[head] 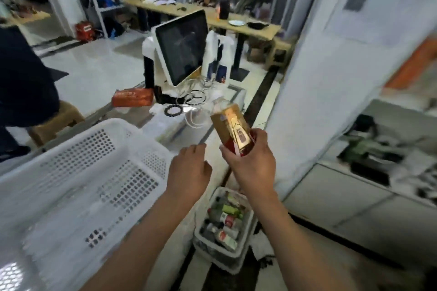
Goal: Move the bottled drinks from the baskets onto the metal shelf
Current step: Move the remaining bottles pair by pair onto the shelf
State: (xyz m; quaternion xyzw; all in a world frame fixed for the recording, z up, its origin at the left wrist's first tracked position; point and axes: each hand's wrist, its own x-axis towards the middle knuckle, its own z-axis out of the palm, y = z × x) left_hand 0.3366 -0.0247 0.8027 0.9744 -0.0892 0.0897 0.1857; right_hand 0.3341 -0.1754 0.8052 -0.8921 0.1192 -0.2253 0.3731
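Observation:
My right hand (250, 160) grips the lower end of a bottled drink (230, 123) with a gold and red label and a clear cap, tilted up and to the left in the air. My left hand (189, 168) hovers just left of it with loosely curled fingers, holding nothing. A large white perforated basket (78, 172) lies on the counter at the left, and I see nothing in it. On the floor below my arms stands a smaller white basket (205, 238) filled with several bottles (227, 220). The view is blurred.
A white point-of-sale screen (182, 47) stands on the counter ahead, with an orange box (132, 98), cables and black bead bracelets (173, 110) near it. A white pillar (319, 78) rises at the right; shelves with dark items (378, 149) lie beyond it. A person in dark clothes (23, 78) stands at the left.

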